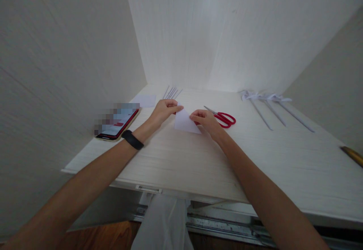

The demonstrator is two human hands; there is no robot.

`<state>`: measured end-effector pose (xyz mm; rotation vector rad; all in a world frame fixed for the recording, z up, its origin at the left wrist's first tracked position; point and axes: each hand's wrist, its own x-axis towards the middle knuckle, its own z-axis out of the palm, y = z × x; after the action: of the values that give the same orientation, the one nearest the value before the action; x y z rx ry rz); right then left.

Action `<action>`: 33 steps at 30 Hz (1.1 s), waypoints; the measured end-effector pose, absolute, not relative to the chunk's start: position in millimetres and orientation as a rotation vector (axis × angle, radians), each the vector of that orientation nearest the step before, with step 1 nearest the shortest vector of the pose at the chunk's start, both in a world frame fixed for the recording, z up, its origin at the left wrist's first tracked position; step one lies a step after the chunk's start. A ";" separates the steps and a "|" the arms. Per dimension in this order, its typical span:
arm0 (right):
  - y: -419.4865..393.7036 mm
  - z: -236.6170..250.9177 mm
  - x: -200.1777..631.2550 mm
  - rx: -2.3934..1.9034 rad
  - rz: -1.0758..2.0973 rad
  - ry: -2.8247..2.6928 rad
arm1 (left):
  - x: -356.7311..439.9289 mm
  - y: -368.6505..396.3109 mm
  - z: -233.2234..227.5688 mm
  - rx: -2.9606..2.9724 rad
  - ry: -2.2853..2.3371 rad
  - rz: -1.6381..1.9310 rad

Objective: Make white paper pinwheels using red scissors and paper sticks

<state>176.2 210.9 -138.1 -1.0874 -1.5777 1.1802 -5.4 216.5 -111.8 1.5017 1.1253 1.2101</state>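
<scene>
Your left hand (166, 111) pinches paper (185, 124) at top, your right hand (208, 121) at right edge; paper is between them. Scissors (223, 118) just right of right hand, phone (120, 124) left of left hand.

Before me, over the desk (184, 163), a paper (185, 123) is between my left hand (166, 109) and my right hand (205, 118). On the desk, the phone (120, 123) lies to my left, a sheet (147, 101) behind it, sticks (172, 92) right of that sheet; scissors (228, 118) beside my right hand, stems (275, 112) farther right.
</scene>
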 end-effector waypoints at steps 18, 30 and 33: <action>211.0 -136.8 175.7 -1.102 1.169 -1.568 | 2.7 213.2 -122.1 1.437 1.124 0.972; 213.0 -139.0 175.9 -1.070 1.170 -1.571 | -3.7 216.3 -115.6 1.462 1.141 1.131; 213.5 -141.1 176.8 -1.073 1.152 -1.587 | -4.4 217.7 -117.1 1.455 1.113 1.131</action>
<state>176.8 213.5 -141.1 -1.0729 -1.5869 1.1523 -4.4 217.7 -117.1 1.4548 1.1135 1.1312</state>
